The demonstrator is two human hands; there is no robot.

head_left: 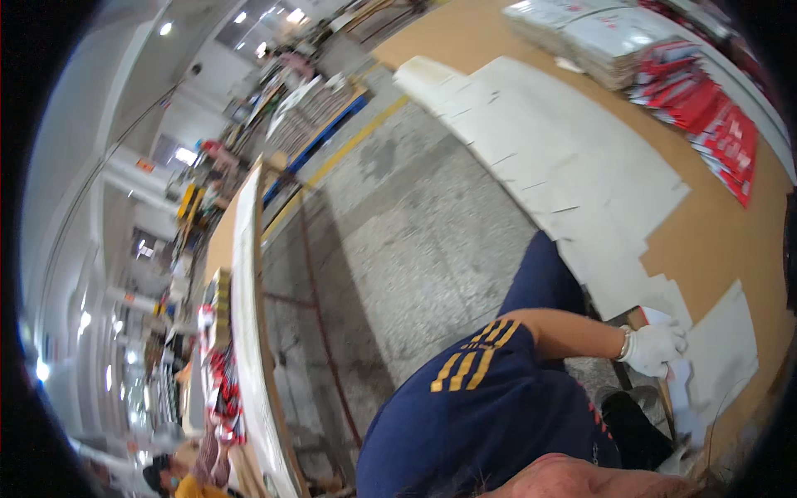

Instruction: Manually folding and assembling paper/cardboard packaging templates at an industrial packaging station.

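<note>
My left hand (653, 349), in a white glove, is at the table's edge on the right. Its fingers look curled on a narrow white piece of paper or card (680, 388), which runs down from the hand. Just beyond the hand is a small red and white piece (654, 316). Under and beside the hand lies a pale sheet (730, 349) on the brown table top (706, 241). Farther down that strip, a blurred pale shape (686, 455) may be my right hand; its fingers cannot be made out.
Large white sheeting (573, 158) covers part of the table. Red printed packages (706, 116) lie fanned out beside bundled white stacks (598, 37). Across the grey floor (415, 216) stands another long table (249, 274), with a person in yellow (195, 490) near it. A blue pallet (320, 137) carries stacks.
</note>
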